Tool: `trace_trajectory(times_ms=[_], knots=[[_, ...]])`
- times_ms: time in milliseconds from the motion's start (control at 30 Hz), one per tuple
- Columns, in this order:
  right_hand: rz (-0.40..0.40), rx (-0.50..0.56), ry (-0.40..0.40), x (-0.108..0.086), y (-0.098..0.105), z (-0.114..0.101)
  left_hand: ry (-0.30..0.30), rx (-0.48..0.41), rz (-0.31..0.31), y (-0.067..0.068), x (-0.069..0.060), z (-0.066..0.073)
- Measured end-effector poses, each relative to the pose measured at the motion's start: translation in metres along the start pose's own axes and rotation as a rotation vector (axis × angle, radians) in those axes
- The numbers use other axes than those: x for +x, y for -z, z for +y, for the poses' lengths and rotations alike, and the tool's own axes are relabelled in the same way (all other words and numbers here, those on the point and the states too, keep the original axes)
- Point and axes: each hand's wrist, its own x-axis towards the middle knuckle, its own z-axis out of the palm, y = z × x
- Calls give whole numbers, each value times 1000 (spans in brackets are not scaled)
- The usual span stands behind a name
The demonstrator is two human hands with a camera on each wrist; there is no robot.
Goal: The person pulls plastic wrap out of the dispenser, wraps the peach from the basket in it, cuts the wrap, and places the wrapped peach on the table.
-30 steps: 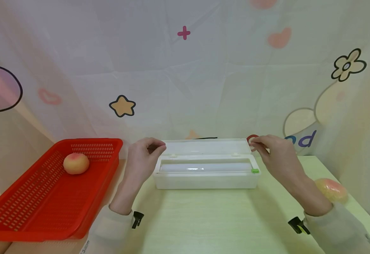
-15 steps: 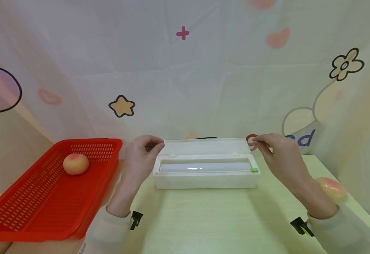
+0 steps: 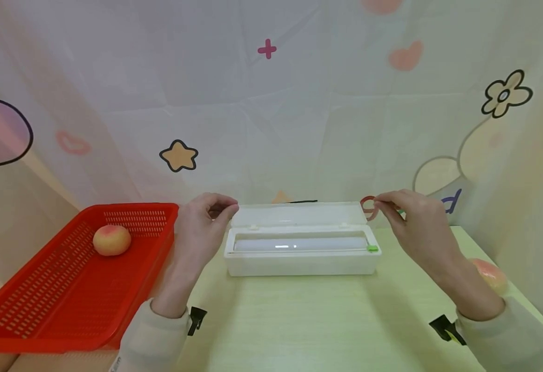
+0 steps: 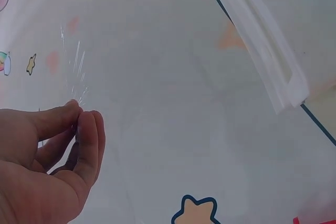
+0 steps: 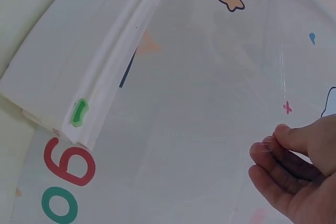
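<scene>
A white cling film dispenser point(image 3: 299, 265) sits on the table with its translucent lid point(image 3: 295, 214) tipped back and a roll point(image 3: 299, 244) inside. My left hand point(image 3: 199, 227), at its left end, pinches an edge of clear cling film point(image 4: 79, 61) between thumb and fingers. Beyond the right end, my right hand point(image 3: 422, 225) pinches the film too. Glossy creases fan from the fingertips in both wrist views. From the head, the film is too clear to trace. A green slider point(image 3: 372, 248) sits at the dispenser's right end.
On the left stands a red perforated basket point(image 3: 80, 310) with a peach point(image 3: 111, 240) in it. A shiny peach point(image 3: 491, 276) lies by the table's right edge, partly behind my right forearm. A printed curtain point(image 3: 299, 129) hangs behind the table.
Both hands have risen a little and drifted outward, the left one leftward and the right one rightward, still pinching. The dispenser and basket have stayed put.
</scene>
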Motion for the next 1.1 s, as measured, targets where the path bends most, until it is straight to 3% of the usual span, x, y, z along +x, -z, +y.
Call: trace_trajectory(times_ms=[233, 533, 1100], knots=[[9, -2, 6, 3, 6, -3, -25, -52, 1, 5, 0, 4], [60, -17, 42, 5, 14, -7, -70, -61, 21, 12, -2, 10], [98, -10, 71, 3, 25, -13, -98, -51, 40, 22, -8, 21]])
